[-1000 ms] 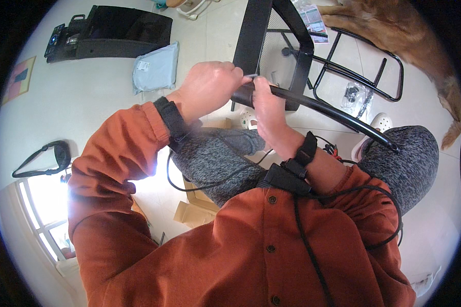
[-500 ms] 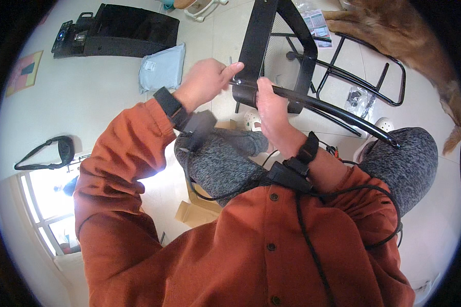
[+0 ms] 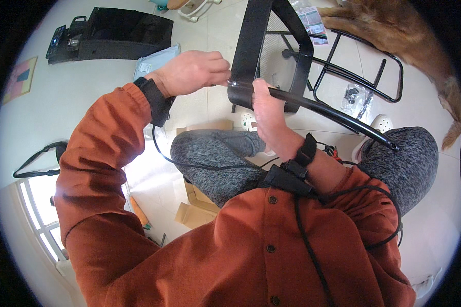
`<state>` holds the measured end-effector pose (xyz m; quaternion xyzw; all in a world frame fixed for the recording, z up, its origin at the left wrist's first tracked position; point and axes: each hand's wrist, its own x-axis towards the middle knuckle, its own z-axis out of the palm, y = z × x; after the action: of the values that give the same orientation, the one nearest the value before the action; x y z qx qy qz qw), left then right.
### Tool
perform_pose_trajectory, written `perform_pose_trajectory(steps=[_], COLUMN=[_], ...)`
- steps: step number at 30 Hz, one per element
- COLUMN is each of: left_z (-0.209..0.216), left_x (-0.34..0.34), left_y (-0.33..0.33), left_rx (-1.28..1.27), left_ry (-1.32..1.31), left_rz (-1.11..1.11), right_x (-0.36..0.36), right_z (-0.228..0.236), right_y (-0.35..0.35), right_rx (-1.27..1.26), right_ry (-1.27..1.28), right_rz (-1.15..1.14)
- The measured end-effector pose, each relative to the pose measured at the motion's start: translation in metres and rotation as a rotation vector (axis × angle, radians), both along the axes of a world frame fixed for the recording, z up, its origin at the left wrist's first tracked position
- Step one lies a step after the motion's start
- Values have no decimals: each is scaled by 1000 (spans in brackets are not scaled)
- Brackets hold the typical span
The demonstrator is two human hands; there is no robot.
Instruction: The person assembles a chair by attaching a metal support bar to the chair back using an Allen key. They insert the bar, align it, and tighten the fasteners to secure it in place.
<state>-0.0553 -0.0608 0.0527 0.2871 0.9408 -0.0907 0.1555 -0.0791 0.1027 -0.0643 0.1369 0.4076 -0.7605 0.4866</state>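
The left hand's [image 3: 194, 71] fingers are curled at a small shiny metal piece [image 3: 232, 83]; whether they grip it I cannot tell. The right hand [image 3: 269, 105] grips the black tube [image 3: 333, 112], which slants from the mesh-panelled frame [image 3: 247, 46] toward the near right knee [image 3: 402, 158]. Fastening this joint seems under way; the next move calls for a steady tube.
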Motion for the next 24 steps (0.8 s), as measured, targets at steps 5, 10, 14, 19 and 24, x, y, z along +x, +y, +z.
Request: perform_pose_trajectory(steps=[5, 10, 14, 19, 24], left_z=[-3, -7, -13, -21, -15], left_x=[11, 29, 32, 24, 27], left_y=[4, 32, 59, 80, 76], left_rx=[-71, 27, 446, 1286, 1125], left_ry=[-28, -14, -179, -311, -316], left_rz=[200, 561, 1267, 1890, 1862], right_x=[-1, 1, 1, 1, -1], right_z=[-1, 4, 3, 2, 3], right_y=[1, 4, 0, -1, 0], right_rx=[5, -12, -41, -26, -13], right_ry=[55, 63, 99, 84, 108], right_rz=[80, 29, -49, -66, -39])
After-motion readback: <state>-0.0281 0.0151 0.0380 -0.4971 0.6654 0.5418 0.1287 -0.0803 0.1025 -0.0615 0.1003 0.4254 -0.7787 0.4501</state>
